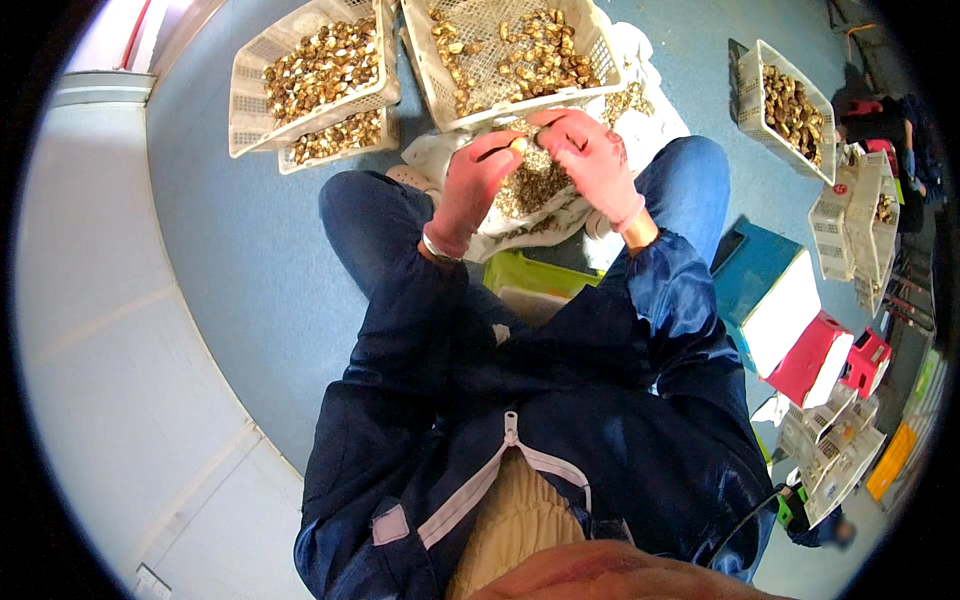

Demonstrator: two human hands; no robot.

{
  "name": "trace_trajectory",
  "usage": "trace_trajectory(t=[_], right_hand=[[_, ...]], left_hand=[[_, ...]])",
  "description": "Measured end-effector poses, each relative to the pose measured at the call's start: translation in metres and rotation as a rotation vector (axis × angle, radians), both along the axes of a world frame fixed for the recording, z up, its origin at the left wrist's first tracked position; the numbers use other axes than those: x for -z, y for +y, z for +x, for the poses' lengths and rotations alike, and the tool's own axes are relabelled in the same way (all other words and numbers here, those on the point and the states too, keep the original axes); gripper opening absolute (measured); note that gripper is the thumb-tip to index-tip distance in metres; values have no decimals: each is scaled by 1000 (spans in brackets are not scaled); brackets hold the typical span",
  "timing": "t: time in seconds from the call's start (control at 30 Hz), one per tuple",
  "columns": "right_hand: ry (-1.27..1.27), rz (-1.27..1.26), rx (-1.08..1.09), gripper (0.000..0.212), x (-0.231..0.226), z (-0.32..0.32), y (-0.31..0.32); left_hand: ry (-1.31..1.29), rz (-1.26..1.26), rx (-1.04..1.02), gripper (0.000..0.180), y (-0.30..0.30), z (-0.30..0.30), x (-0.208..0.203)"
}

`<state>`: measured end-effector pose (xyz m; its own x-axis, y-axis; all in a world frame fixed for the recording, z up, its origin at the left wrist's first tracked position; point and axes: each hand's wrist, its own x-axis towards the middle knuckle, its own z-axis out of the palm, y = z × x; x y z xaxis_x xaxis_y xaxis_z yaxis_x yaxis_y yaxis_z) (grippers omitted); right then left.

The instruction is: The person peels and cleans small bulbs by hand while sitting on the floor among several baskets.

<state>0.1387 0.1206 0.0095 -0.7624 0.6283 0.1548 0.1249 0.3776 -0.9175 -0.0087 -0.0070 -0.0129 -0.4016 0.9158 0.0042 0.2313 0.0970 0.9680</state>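
My left hand (pixel 472 188), in a pink glove, pinches a small pale mushroom (pixel 519 144) between thumb and fingertips. Close beside it, my right hand (pixel 597 170), gloved the same way, has its fingers bent together. What those fingers hold, if anything, is hidden. Under both hands lies a heap of brown and pale scraps (pixel 530 190) on a white cloth or sack (pixel 487 243) between my knees. Just beyond my hands, a white crate (pixel 470 118) holds brown mushrooms (pixel 548 62) spread over part of its slotted bottom.
At the far left, a white crate (pixel 242 110) full of mushrooms rests on another crate (pixel 290 160). A further filled crate (pixel 745 105) stands on the blue floor (pixel 240 260) at right. A green stool (pixel 540 277) is below me; blue (pixel 745 265) and red (pixel 800 350) boxlike items stand beside me.
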Motion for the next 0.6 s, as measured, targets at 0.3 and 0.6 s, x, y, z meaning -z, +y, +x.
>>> trace_trajectory(t=[0.3, 0.6], right_hand=[[5, 72, -13, 15, 2, -3, 11], [74, 111, -143, 14, 0, -1, 7]], left_hand=[[-244, -131, -80, 29, 1, 2, 1], [413, 95, -158, 26, 3, 9, 3]])
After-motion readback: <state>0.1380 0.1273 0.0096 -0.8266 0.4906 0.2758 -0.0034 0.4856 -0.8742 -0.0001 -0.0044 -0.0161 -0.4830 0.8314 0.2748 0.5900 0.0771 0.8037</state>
